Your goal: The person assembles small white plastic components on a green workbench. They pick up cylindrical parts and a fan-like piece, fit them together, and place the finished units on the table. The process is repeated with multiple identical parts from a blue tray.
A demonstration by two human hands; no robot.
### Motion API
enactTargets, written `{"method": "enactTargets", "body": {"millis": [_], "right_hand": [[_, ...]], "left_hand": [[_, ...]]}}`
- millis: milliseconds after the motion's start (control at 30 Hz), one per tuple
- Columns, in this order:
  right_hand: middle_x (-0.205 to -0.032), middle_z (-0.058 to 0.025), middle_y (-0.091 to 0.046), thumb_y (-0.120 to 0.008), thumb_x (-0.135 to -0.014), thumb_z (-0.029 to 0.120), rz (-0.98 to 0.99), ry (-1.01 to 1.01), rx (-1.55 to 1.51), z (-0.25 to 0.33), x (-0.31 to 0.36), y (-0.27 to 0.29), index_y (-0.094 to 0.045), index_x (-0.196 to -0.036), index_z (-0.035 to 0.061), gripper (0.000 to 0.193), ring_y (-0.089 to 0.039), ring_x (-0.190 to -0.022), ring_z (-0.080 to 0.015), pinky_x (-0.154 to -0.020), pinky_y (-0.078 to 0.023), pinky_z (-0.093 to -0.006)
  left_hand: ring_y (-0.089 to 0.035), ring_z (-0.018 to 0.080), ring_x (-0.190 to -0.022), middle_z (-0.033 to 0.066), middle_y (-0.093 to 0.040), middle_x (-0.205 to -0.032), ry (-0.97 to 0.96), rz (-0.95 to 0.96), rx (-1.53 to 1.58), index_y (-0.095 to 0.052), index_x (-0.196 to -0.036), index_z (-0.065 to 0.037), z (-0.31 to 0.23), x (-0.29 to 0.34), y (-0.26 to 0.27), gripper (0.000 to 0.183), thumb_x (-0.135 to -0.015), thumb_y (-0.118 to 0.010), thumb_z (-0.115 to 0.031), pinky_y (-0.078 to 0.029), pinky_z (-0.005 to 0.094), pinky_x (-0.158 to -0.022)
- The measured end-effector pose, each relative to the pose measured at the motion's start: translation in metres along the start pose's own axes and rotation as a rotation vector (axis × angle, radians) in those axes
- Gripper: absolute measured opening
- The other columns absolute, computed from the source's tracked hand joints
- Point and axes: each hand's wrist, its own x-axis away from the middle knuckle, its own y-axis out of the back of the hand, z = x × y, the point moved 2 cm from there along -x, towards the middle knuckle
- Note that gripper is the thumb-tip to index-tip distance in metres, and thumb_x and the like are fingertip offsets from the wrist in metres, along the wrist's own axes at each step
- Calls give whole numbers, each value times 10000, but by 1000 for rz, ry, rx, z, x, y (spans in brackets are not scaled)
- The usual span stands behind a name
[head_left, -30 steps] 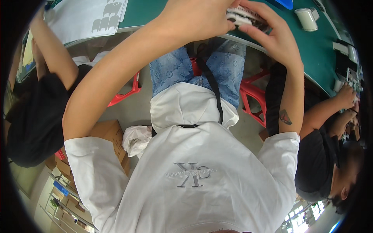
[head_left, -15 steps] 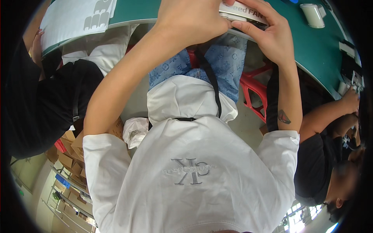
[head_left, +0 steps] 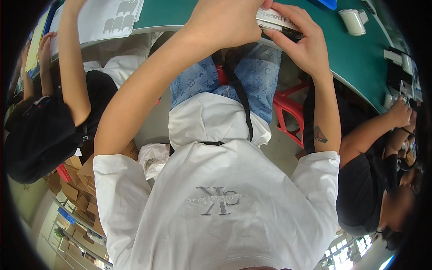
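Both my hands hold a small white printed box (head_left: pixel 275 19) at the edge of the green table, near the top of the view. My left hand (head_left: pixel 227 22) closes on its left end, back of the hand toward me. The fingers of my right hand (head_left: pixel 302 38) curve over the far side, its thumb pressing the near lower edge. A pale strip and a dark gap show along the box's near side; what lies inside cannot be made out. The upper part of the box runs behind my fingers and out of the picture.
White sheets with grey shapes (head_left: pixel 118 20) lie on the green table (head_left: pixel 164 12) at the left, under a co-worker's arm (head_left: pixel 74 58). To the right are a white cylindrical container (head_left: pixel 352 22), a blue tray (head_left: pixel 330 3) and another co-worker's hand (head_left: pixel 400 112). A red stool (head_left: pixel 288 112) stands below.
The co-worker on the left has swung an arm up over the sheets. My hands and the box sit slightly further left in the view, still in the same hold.
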Motion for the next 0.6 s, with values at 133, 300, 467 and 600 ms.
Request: {"method": "enactTargets", "body": {"millis": [133,300,467,600], "right_hand": [[-1073,-111,-661,-715,-799,96,-24,21,35,-6,6,-7,-653,-1200,32,411,-631,-980,-237,-880,-485,-317],[-1121,-115,-652,-724,-776,99,53,-41,-17,-9,5,-3,-635,-1229,30,467,-620,-1025,-233,-919,-472,-315],[-1176,-122,-638,-689,-783,94,59,-5,1,-13,6,-3,-622,-1264,38,489,-606,-1070,-234,-941,-464,-322],[-1229,-129,-622,-655,-794,97,139,-54,-59,-18,6,3,-606,-1306,51,517,-596,-1103,-244,-958,-455,-327]], "left_hand": [[-597,402,-835,175,-633,-799,-39,-25,-1,-548,-928,-59,2,-1,-2,258,-702,-672,-49,-469,488,-723],[-600,404,-832,178,-635,-800,-49,-47,-20,-549,-926,-60,4,-1,-3,261,-694,-667,-47,-467,491,-721],[-598,407,-843,185,-633,-800,-35,-9,26,-546,-922,-56,-1,-1,4,259,-689,-658,-38,-463,494,-724],[-595,410,-849,193,-632,-801,-10,21,10,-546,-921,-48,4,-4,1,255,-687,-649,-30,-460,494,-733]]}}
